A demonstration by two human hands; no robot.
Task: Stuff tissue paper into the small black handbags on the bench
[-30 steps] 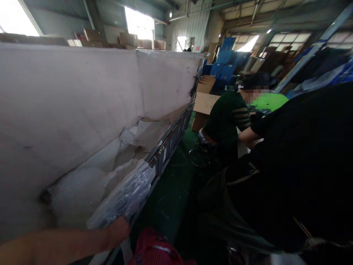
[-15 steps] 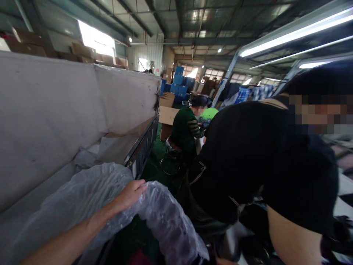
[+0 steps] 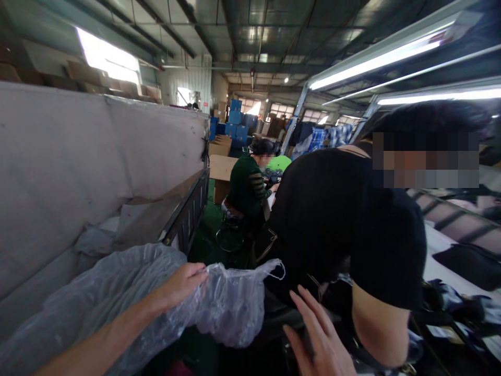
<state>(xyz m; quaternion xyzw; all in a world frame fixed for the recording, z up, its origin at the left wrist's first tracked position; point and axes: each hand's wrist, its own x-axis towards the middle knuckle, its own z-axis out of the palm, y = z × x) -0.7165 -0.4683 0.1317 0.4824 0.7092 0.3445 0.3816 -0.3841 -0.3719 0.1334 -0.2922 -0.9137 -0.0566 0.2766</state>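
Observation:
A long, clear, puffed plastic sheet, which looks like air-cushion packing film (image 3: 235, 308), stretches from the lower left to the middle. My left hand (image 3: 188, 279) pinches its upper edge. Beyond that hand, a short length hangs down and ends in a twisted, stringy tip at the right. My right hand (image 3: 319, 339) is raised at the bottom centre with its fingers apart and nothing in them. It stands clear of the film, close to a person in a black shirt (image 3: 332, 219) who bends over on the right.
On the left stands a large pale-walled bin (image 3: 78, 156) with a dark frame. A second person (image 3: 245, 183) sits on a stool ahead, near cardboard boxes (image 3: 223, 167). Dark items (image 3: 469, 266) lie on a white surface at the right.
The film's free end has swung up and shows a loose tip where it earlier hung toward the bottom. My right hand has come into view, spread. The view has shifted right.

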